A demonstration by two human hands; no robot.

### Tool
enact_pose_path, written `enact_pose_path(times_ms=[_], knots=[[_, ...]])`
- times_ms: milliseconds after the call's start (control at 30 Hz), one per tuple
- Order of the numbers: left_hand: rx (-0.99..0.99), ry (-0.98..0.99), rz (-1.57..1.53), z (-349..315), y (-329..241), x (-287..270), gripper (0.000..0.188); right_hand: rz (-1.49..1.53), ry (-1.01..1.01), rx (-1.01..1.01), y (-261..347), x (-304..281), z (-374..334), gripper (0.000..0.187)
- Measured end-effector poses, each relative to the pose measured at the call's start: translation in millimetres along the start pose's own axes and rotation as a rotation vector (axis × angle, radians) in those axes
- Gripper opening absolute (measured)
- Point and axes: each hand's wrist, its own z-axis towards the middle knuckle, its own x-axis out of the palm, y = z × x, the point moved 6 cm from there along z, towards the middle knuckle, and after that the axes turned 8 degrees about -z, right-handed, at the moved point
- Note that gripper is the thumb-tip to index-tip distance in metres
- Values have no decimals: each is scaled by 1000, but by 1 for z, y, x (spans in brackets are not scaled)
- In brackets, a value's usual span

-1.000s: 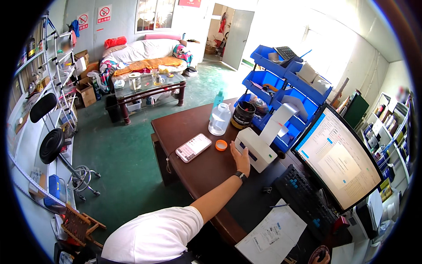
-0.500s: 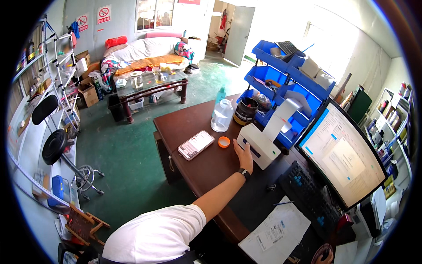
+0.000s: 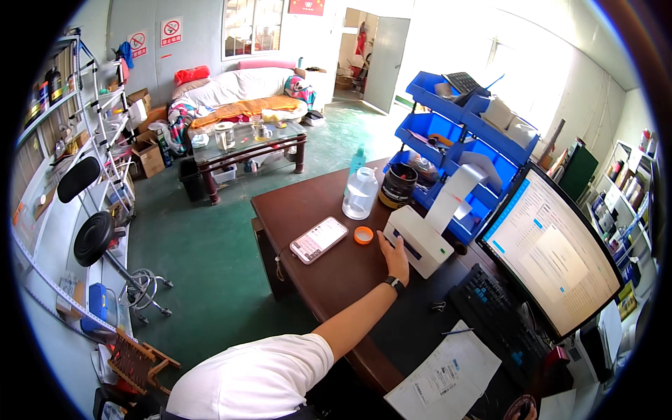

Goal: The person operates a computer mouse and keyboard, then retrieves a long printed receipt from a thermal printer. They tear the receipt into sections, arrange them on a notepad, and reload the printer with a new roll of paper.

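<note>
My left hand [image 3: 394, 257] reaches across the desk to a white label printer [image 3: 418, 241]. Its fingers are stretched out and rest against the printer's front left side, gripping nothing. A strip of white label paper [image 3: 456, 196] rises behind the printer. To the left of that hand lie an orange cap [image 3: 363, 235] and a phone [image 3: 319, 240] with a lit screen. At the lower right rim, only a sliver of my right hand [image 3: 530, 411] shows beside a dark rounded thing; its fingers are mostly cut off.
Behind the cap stand a clear bottle [image 3: 360, 194] and a black tub [image 3: 397, 185]. Blue bins [image 3: 465, 119] rise at the desk's back. A monitor [image 3: 553, 252], keyboard [image 3: 497, 308] and printed sheet [image 3: 444, 378] fill the right side. A stool [image 3: 94, 238] stands left.
The whole view has shifted slightly, so things sit a little lower and further right. My left hand stays at the printer. Less of my right hand shows.
</note>
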Motion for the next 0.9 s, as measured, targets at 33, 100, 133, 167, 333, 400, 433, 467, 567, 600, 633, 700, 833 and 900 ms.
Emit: enact_pose_path(times_ms=[33,100,133,167,333,400,433,467,567,600,633,700,833,900], knots=[[-14,0,-15,1,1,-1,78,-12,9,10,4,-2,0,41],[-22,-2,-7,3,1,-3,77,8,20,15,12,-7,4,40],[-29,-1,-4,4,2,-4,77,15,24,18,14,-8,6,40],[-35,-3,-18,6,3,-4,77,26,17,11,13,-6,7,40],[-28,-5,-32,6,1,-5,77,82,45,-2,10,0,5,39],[-37,-10,-55,5,-1,-4,77,108,75,-8,17,-7,8,39],[-43,-11,-67,3,-3,-3,77,119,90,-10,19,-7,8,39],[-37,-13,-63,2,-5,-2,77,103,80,-9,17,-4,7,39],[-37,-11,-72,-2,-9,3,77,55,53,3,10,-5,4,39],[-41,-8,-79,-3,-10,4,77,53,54,13,16,-13,5,39],[-47,-3,-87,-4,-10,6,77,49,55,23,19,-17,4,39],[-50,-7,-90,-7,-13,7,77,32,13,-19,17,-16,3,39],[-45,-40,-32,-1,-23,-1,76,66,46,-46,21,-6,13,40],[-71,-22,-49,-5,-23,7,75,25,22,-8,11,-5,5,40]])
